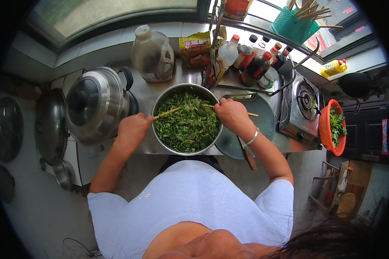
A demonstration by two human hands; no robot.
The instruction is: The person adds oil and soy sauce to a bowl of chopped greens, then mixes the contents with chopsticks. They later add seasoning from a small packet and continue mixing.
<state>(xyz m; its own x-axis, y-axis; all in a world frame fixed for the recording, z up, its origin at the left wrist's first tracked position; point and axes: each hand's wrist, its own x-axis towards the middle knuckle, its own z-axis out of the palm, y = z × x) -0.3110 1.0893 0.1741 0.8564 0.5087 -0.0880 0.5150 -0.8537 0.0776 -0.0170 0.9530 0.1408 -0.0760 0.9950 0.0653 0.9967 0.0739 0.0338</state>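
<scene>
Chopped leafy greens fill most of a round steel pot on the counter in front of me. My left hand grips a wooden chopstick whose tip reaches in over the greens from the left. From the right, my right hand holds another chopstick, its back end sticking out past my wrist. Under my right forearm lies a knife with a wooden handle, on a round grey-green cutting board.
A lidded steel pot stands at left. Behind are a plastic jug and several sauce bottles. A gas stove and an orange basin with leaves are at right. A rack rises at the back.
</scene>
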